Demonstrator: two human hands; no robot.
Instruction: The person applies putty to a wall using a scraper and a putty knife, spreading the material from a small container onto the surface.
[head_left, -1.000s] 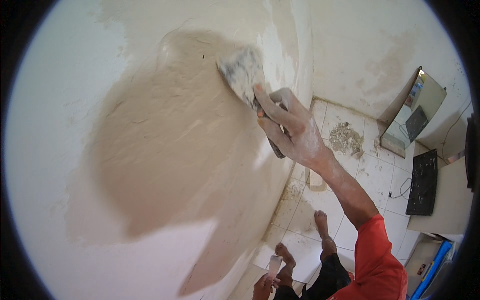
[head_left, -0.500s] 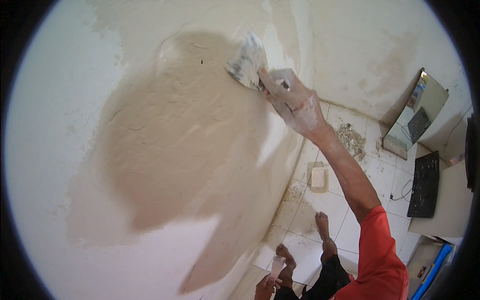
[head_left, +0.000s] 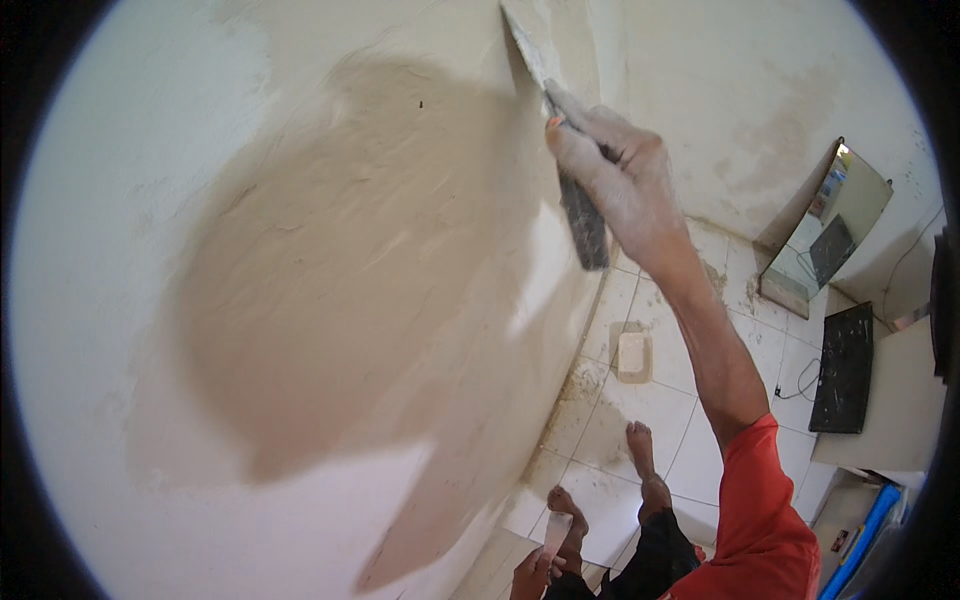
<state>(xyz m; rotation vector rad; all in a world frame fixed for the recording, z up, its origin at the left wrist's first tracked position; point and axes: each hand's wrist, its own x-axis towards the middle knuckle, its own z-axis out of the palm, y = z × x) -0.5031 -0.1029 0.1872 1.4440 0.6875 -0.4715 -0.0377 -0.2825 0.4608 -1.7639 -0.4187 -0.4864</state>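
My right hand (head_left: 625,175), dusted white, is closed round the dark handle of a putty knife (head_left: 583,225). Its blade is seen nearly edge-on, close against the wall, and I cannot tell whether it touches. Beige filler (head_left: 340,250) covers a wide patch of the white wall (head_left: 90,300), with ridges and a small dark spot near its top. Low in the picture, my left hand (head_left: 537,572) grips a second, smaller scraper (head_left: 556,533) with a pale blade pointing up. My head and arm shade much of the patch.
A small pale tub (head_left: 633,357) stands on the tiled floor (head_left: 660,420) near the wall's foot, past my bare feet. A mirror (head_left: 830,225) leans on the far wall. To the right are a black flat panel (head_left: 843,368) with a cable and a blue roll-like thing (head_left: 862,540).
My right hand has shifted slightly right and turned the putty knife, so its blade has gone from face-on to edge-on and its handle shows. The left hand stays low with the scraper.
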